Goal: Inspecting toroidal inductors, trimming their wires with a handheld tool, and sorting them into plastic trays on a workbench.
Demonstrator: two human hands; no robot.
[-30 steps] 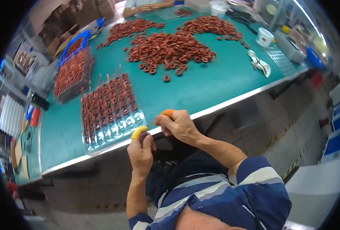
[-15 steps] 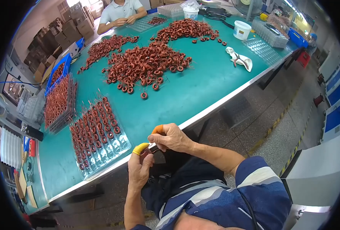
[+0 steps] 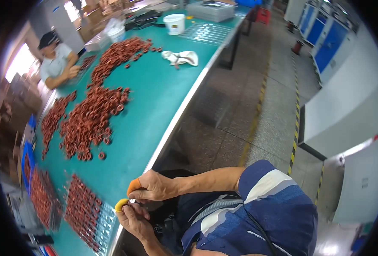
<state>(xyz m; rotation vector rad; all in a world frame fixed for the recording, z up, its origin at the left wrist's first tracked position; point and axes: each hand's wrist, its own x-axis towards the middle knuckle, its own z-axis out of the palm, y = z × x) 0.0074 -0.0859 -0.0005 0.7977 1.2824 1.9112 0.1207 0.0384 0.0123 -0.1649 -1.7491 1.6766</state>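
My left hand (image 3: 135,222), a yellow finger cot on one finger, pinches a small piece just past the table's near edge. Little of it shows now; half a second ago it looked like a reddish-brown wire-wound ring coil. Touching the left fingertips, my right hand (image 3: 157,186) has an orange finger cot and is closed in a pinch. What sits in its fingers is mostly hidden, with a small bright spot between the hands. Nearby lies a clear plastic tray (image 3: 105,226) partly filled with rows of ring coils (image 3: 81,209). A big heap of ring coils (image 3: 89,123) lies farther off.
On the green table (image 3: 155,98), a white cloth (image 3: 188,58) lies under a hand tool. Beyond are a white bucket (image 3: 174,25) and an empty clear tray (image 3: 208,33). Stacked filled trays (image 3: 44,196) stand at left. A co-worker (image 3: 57,64) sits across the table.
The view has swung to the right, so the table and heaps appear farther left. Both hands stay together, fingertips meeting, and the piece in them is less visible.
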